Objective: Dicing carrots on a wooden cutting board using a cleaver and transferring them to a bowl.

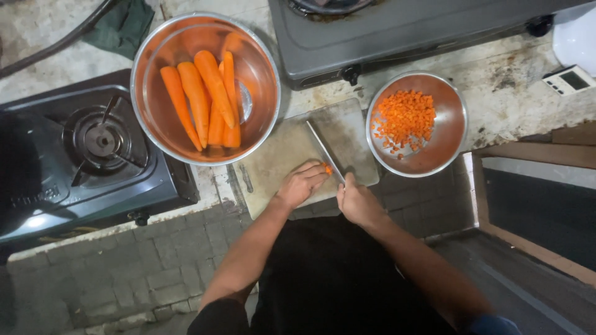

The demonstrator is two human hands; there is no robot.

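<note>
Left of the grip sits one gas burner (102,141), then one large steel bowl (155,80) holding about five whole peeled carrots (205,99). On one cutting board (279,155), the left hand (299,185) curls its fingertips onto a small orange carrot piece (327,169). Just beside it, the right hand (357,201) is closed around one knife (324,149). Right of the blade, one smaller bowl (450,130) holds diced carrot (403,118).

A worn, stained stone worktop (496,87) carries a cutting board (279,155) at its front edge — a bowl of whole carrots (205,87) overlapping its left corner, a bowl of diced carrot (416,124) just right. Gas stoves sit at the left edge (81,161) and back (397,31) — a small white device (569,79) near the right edge.
</note>
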